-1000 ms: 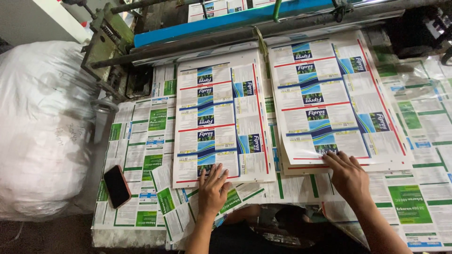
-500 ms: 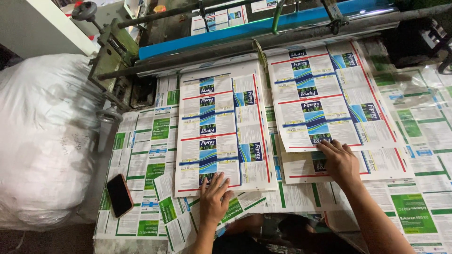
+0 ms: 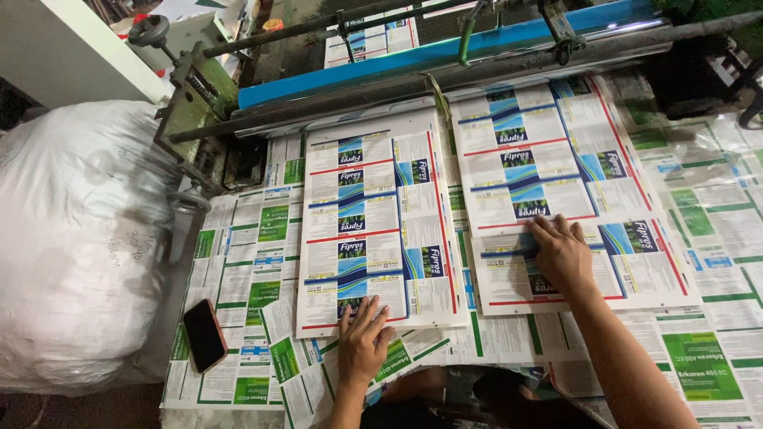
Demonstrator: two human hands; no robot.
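Two stacks of printed label sheets with blue, red and white panels lie side by side below a machine's rollers. My left hand point(image 3: 363, 343) rests flat, fingers apart, on the near edge of the left stack point(image 3: 377, 218). My right hand point(image 3: 561, 253) lies palm down on the right stack point(image 3: 548, 167), over its lower middle, where a shifted top sheet overlaps the one beneath. Neither hand grips anything.
Green-and-white printed sheets point(image 3: 254, 262) cover the table around both stacks. A dark phone point(image 3: 204, 334) lies at the left near edge. A big white plastic sack point(image 3: 71, 246) bulges at the left. The machine's blue bar and grey rollers point(image 3: 445, 56) run across the far side.
My right hand has slid away from me, from the right stack's near edge onto its lower middle. My left hand stays at the left stack's near edge. The view has tilted downward.
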